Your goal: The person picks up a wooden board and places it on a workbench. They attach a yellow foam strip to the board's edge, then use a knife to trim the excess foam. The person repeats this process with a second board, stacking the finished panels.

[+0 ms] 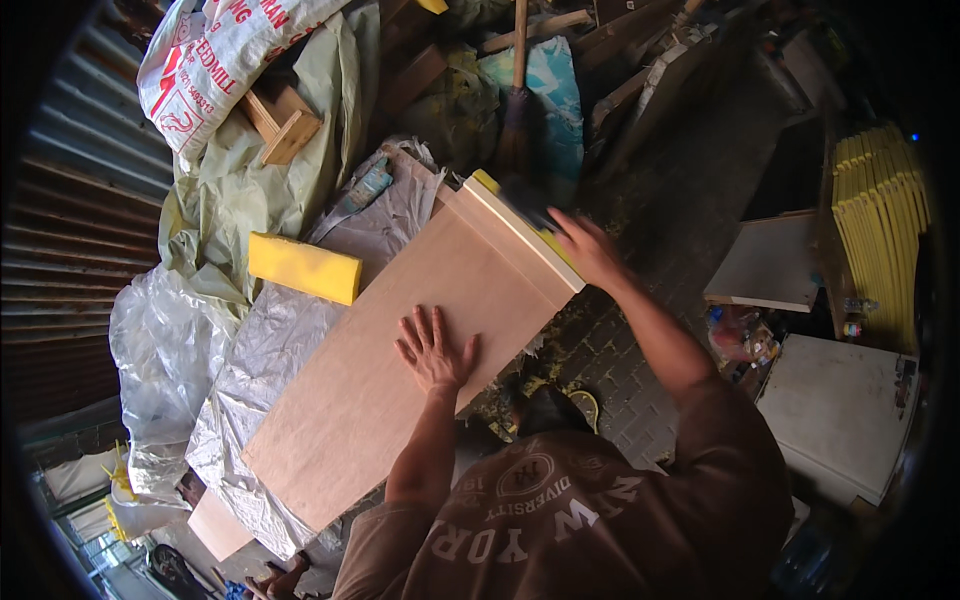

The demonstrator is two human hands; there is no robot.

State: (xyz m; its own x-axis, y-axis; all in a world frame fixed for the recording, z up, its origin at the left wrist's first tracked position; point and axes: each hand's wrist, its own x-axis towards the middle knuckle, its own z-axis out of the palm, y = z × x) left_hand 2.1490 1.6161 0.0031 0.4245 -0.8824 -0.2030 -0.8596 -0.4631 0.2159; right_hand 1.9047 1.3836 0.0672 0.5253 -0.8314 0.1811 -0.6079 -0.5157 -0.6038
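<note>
- Brown shirt [600, 500]: the person's own, closest to view, at the near side of the board.
- Left hand [436, 352]: open, palm down, fingers spread, flat on the middle of the board.
- Right hand [588, 250]: at the board's far end, fingers bent at a dark object [527, 205]; blur hides whether it grips this.
- Board [370, 400]: light brown, lying aslant under the left hand, a pale strip [525, 233] along its far end.
- Yellow block [305, 268]: just beside the board's left edge.
- Silver sheet [240, 430]: spread beneath and left of the board.
- Clear plastic [160, 340]: heaped farther left of the board.
- White panel [840, 410]: well right of the board.
- Broom [520, 60]: beyond the board's far end.
- Corrugated wall [80, 230]: far left of the board.
</note>
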